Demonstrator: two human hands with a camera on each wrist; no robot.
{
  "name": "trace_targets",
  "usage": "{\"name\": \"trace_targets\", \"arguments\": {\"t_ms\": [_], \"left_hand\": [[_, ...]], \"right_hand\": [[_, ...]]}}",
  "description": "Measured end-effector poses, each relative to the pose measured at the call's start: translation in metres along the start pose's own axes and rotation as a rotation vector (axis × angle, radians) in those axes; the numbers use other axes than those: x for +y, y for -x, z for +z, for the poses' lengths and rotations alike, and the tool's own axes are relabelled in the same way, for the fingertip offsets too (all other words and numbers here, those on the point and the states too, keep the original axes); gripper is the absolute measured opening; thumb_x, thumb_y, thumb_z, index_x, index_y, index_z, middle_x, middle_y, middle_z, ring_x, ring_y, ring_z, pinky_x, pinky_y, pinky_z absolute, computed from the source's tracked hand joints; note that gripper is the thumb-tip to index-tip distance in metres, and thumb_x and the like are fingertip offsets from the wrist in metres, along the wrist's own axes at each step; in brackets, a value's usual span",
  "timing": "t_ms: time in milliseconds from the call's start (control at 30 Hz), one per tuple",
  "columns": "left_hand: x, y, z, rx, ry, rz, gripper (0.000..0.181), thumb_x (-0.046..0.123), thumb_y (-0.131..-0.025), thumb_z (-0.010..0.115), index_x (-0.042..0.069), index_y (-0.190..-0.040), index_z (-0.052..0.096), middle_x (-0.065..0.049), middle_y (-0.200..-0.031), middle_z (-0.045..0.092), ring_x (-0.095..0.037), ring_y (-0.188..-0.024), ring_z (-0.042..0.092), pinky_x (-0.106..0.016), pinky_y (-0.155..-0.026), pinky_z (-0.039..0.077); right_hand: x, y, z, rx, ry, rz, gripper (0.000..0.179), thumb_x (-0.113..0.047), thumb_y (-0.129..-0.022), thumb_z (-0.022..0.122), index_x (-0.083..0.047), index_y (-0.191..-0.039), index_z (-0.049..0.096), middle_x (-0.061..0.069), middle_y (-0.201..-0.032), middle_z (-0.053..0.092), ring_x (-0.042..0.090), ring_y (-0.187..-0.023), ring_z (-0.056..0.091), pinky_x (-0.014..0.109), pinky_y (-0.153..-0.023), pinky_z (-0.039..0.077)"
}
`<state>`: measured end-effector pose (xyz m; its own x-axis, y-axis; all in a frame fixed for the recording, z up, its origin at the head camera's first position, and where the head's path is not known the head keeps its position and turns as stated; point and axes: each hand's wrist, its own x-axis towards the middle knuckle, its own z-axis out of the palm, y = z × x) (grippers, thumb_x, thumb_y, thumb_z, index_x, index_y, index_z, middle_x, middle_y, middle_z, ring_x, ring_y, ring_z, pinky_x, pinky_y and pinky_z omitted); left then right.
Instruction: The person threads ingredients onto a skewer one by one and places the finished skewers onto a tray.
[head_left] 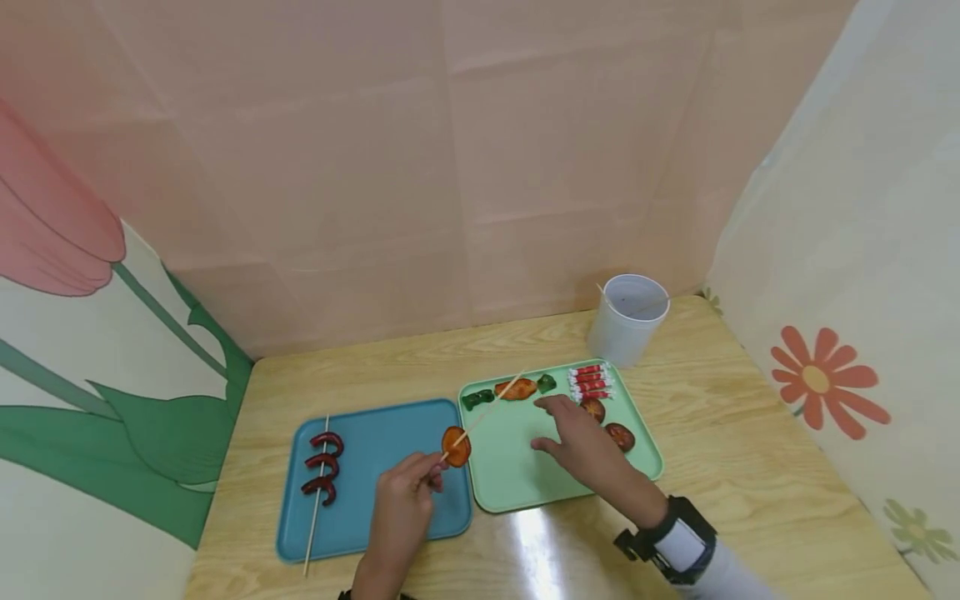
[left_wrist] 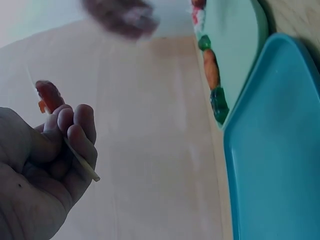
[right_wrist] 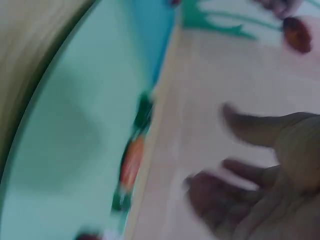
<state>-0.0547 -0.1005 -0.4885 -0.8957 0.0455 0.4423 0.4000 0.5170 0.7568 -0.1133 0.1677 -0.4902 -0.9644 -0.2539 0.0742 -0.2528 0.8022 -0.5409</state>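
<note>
My left hand (head_left: 405, 500) pinches a thin wooden skewer (head_left: 492, 407) near its lower end, above the gap between the trays. On the skewer, close to the fingertips, sits a round orange-brown food piece (head_left: 456, 447), probably a mushroom. Over the green tray (head_left: 498, 479) hovers my right hand (head_left: 581, 442), thumb and fingers spread, holding nothing. Along that tray's far side lie an orange-brown piece (head_left: 516, 388) between two dark green pieces (head_left: 477, 399) and red-and-white wrapped sticks (head_left: 590, 382). Two brown round pieces (head_left: 620, 436) lie at its right, partly behind the right hand.
The blue tray (head_left: 382, 433) on the left bears a skewer (head_left: 312, 525) with three dark red curled pieces (head_left: 322, 462). A white bucket (head_left: 626, 329) with thin sticks in it stands behind the green tray. Paper-covered walls bound the wooden table (head_left: 720, 433).
</note>
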Motion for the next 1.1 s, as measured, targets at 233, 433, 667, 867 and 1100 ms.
{"name": "trace_targets", "arguments": {"t_ms": [233, 433, 667, 867, 1100], "left_hand": [[-0.006, 0.002, -0.007, 0.015, -0.028, -0.023, 0.039, -0.034, -0.072, 0.062, -0.005, -0.093, 0.078, -0.008, -0.077, 0.073, -0.009, -0.063, 0.067, -0.015, -0.054, 0.056], [-0.008, 0.002, -0.008, 0.013, -0.046, -0.031, 0.038, -0.033, -0.073, 0.063, -0.004, -0.091, 0.079, -0.006, -0.076, 0.073, -0.008, -0.062, 0.066, -0.013, -0.053, 0.054], [-0.007, 0.002, -0.008, 0.001, -0.048, -0.054, 0.040, -0.034, -0.073, 0.061, -0.004, -0.092, 0.079, -0.008, -0.077, 0.073, -0.007, -0.062, 0.066, -0.013, -0.054, 0.055], [-0.010, 0.002, -0.008, 0.007, -0.051, -0.033, 0.041, -0.035, -0.071, 0.061, -0.005, -0.092, 0.078, -0.009, -0.078, 0.074, -0.008, -0.062, 0.066, -0.013, -0.054, 0.055], [-0.011, 0.003, -0.008, 0.003, -0.071, -0.049, 0.033, -0.030, -0.075, 0.066, -0.005, -0.092, 0.079, -0.006, -0.076, 0.073, -0.005, -0.061, 0.065, -0.014, -0.052, 0.055]], "right_hand": [[0.059, 0.010, -0.002, 0.060, 0.373, 0.171, 0.055, -0.020, -0.073, 0.092, 0.010, -0.107, 0.061, 0.027, -0.101, 0.059, 0.045, -0.089, 0.058, 0.055, -0.064, 0.053], [0.089, 0.019, 0.003, 0.046, 0.363, 0.158, 0.028, -0.006, -0.077, 0.083, 0.006, -0.088, 0.059, 0.020, -0.085, 0.053, 0.036, -0.077, 0.051, 0.045, -0.054, 0.049], [0.100, 0.022, 0.004, 0.014, 0.374, 0.130, 0.006, 0.007, -0.084, 0.067, 0.008, -0.089, 0.063, 0.020, -0.085, 0.054, 0.032, -0.072, 0.052, 0.043, -0.059, 0.050], [0.105, 0.022, 0.005, 0.037, 0.384, 0.082, 0.008, 0.011, -0.084, 0.064, 0.008, -0.091, 0.064, 0.015, -0.080, 0.053, 0.027, -0.068, 0.051, 0.041, -0.058, 0.048], [0.108, 0.019, 0.003, 0.035, 0.348, 0.085, 0.015, 0.009, -0.082, 0.069, 0.009, -0.096, 0.065, 0.012, -0.078, 0.053, 0.023, -0.065, 0.050, 0.038, -0.055, 0.045]]}}
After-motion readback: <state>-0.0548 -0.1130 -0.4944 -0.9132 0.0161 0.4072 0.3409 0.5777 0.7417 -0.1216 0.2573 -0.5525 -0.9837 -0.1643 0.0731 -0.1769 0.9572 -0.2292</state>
